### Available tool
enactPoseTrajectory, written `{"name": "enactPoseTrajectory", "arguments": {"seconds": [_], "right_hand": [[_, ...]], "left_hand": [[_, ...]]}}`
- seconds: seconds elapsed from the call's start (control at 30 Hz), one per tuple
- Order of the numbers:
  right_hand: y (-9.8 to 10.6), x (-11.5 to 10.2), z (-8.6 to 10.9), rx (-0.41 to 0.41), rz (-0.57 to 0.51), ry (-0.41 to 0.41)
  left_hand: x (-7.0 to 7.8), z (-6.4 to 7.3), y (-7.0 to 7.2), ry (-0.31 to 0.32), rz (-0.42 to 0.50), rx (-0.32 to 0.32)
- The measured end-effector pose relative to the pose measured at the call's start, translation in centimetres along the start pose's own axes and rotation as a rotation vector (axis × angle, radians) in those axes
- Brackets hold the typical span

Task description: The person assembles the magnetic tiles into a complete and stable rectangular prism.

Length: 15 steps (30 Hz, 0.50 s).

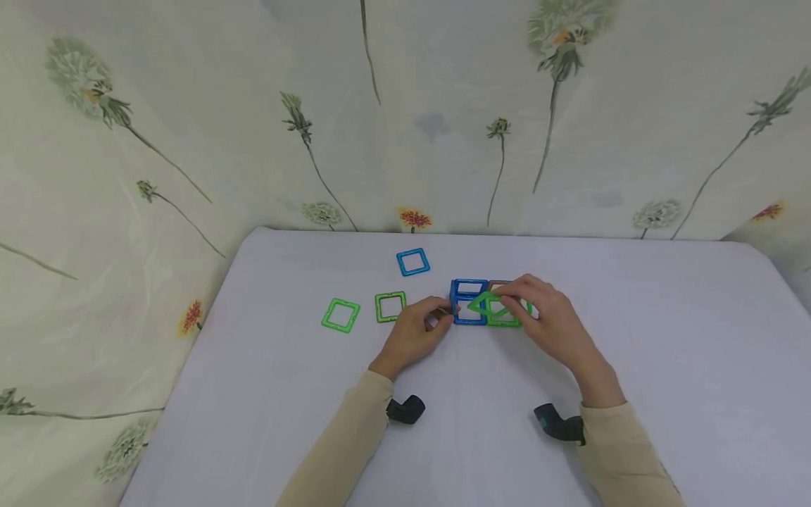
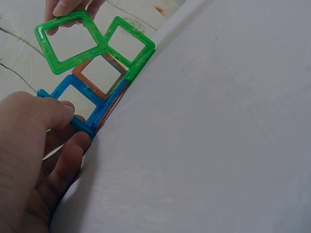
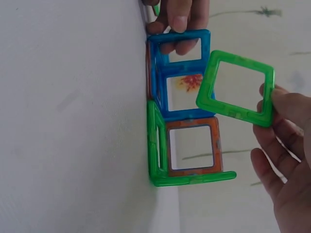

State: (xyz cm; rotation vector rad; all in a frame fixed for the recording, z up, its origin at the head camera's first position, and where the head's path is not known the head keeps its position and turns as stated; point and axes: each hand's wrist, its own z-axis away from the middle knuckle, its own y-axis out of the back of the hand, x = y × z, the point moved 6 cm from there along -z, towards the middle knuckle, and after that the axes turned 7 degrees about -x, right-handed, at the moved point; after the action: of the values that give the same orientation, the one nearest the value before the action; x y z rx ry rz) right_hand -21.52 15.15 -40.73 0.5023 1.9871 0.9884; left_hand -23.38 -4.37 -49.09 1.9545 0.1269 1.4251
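Square magnetic tiles with open centres form a low structure on the table: blue tiles (image 3: 189,115), an orange tile (image 3: 218,145) and green tiles (image 3: 194,179), some standing upright. My left hand (image 1: 413,336) grips the blue end of this structure, its thumb and fingertips on a blue tile's edge in the left wrist view. Between thumb and fingers, my right hand (image 1: 552,318) pinches one corner of a separate green square tile (image 3: 207,82). That tile is tilted and held up over the structure, partly hiding it in the head view.
Left of the structure lie two loose green tiles, one nearer (image 1: 378,308) my left hand and one farther out (image 1: 328,312). A loose blue tile (image 1: 410,252) lies toward the back edge. White cloth (image 1: 266,422) covers the table; a flowered curtain (image 1: 443,169) hangs behind it.
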Motion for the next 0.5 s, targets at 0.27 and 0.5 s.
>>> {"name": "enactPoseTrajectory", "arguments": {"seconds": [0.27,0.5], "right_hand": [[-0.65,-0.41,-0.02,-0.031,0.022,-0.009],[-1.08,-0.43,-0.08,-0.044,0.016,0.005]], "left_hand": [[0.00,0.09,-0.03,0.007,-0.015,0.004],[-0.06,0.09,-0.04,0.009,-0.014,0.003]]}}
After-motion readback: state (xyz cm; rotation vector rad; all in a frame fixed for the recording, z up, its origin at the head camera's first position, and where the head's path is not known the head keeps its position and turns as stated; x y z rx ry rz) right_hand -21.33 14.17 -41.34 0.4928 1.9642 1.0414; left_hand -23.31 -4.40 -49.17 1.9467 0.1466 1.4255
